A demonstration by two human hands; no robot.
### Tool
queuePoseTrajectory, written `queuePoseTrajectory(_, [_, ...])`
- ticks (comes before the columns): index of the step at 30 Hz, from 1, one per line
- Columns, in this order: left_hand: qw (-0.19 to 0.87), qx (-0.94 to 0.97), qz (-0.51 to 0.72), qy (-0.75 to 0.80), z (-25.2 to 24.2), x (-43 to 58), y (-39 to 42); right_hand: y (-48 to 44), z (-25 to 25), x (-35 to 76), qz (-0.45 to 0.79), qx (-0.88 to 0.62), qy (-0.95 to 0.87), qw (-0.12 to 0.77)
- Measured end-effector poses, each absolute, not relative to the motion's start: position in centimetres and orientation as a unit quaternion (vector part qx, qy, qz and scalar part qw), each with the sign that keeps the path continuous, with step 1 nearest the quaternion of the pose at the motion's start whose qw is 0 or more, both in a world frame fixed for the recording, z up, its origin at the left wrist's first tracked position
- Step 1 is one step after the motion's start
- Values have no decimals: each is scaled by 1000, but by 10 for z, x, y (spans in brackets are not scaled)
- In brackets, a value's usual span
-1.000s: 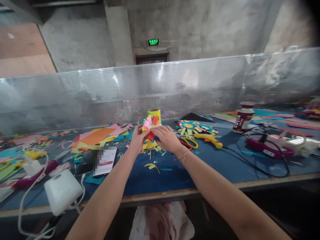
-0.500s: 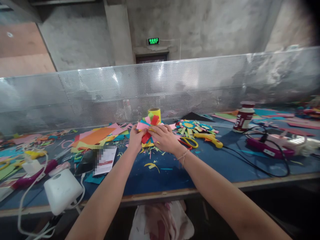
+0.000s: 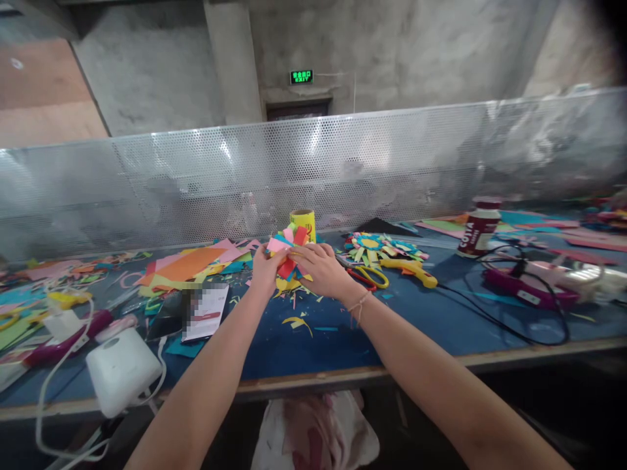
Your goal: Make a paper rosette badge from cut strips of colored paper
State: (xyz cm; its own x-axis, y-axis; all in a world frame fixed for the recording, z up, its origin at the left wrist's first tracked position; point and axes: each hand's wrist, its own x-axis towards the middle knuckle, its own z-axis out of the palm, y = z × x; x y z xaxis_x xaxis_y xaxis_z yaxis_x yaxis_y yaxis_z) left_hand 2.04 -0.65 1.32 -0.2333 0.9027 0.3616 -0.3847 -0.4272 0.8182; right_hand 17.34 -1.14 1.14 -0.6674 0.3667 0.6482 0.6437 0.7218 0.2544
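Over a blue surface (image 3: pixel 343 356), the left grip (image 3: pixel 263 273) pinches a cluster of colored paper strips (image 3: pixel 290 240) from one side, while the right grip (image 3: pixel 324 271) lays its fingers across the other. A yellow cylinder (image 3: pixel 304 224) stands upright just behind. To the right lie a paper rosette (image 3: pixel 369 242), yellow-handled scissors (image 3: pixel 378 277) and a yellow corded tool (image 3: pixel 409 269), with a dark red bottle (image 3: pixel 477 230) (lettered COSTA) beyond. Orange sheets (image 3: pixel 189 267) and a phone (image 3: pixel 208 314) lie to the left. A perforated metal panel (image 3: pixel 313 156) runs behind everything.
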Motion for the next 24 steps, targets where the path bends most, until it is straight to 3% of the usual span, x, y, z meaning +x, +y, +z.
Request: queuePoseTrajectory(24, [391, 454, 724, 343, 10, 19, -2, -11, 9, 172, -244, -279, -879, 301])
